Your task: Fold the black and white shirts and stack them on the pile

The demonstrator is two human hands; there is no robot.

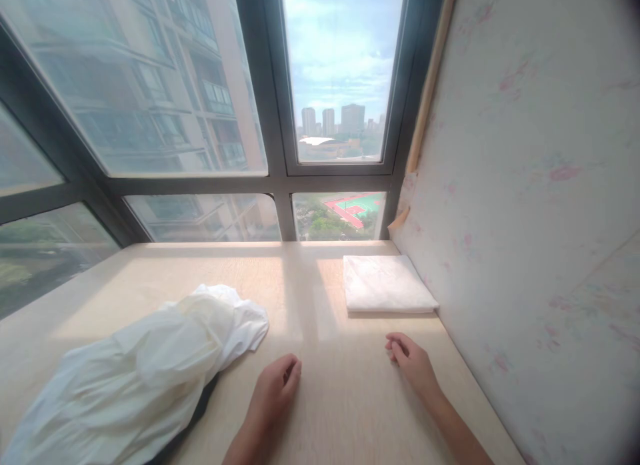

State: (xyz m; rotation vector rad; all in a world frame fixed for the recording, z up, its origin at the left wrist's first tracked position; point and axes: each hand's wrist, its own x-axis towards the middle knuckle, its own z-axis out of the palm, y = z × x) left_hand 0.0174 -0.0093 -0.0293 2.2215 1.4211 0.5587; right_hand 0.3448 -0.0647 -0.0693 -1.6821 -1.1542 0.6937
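In the head view, you're prob. between grips: neither hand is on a cloth, so no fold, lift or pull is under way AFAICT. The folded white cloth (385,285) lies flat at the far R of the pale wooden surface (330,411), its R edge up by the flowered wall (525,185). The bunched white fabric (135,371) is a loose heap at near L, w/ a dark strip (205,401) showing under its R side. From here, gripping either one would call for a short reach & opened fingers: the R hand (413,361) is nearest the folded one, just on its near side, & the L hand (273,388) is just R of the heap. As for hand state, L is narrow, fingers curled in toward the thumb, nothing visible in it; can't tell if the tips meet or if the palm's fully empty. R is also narrow, fingers loosely bent w/ thumb close by, no cloth in it; can't tell if thumb & fingers touch. Both are low over the surface, well apart, w/ bare wood between; contact w/ the wood is unclear, esp. under the L.
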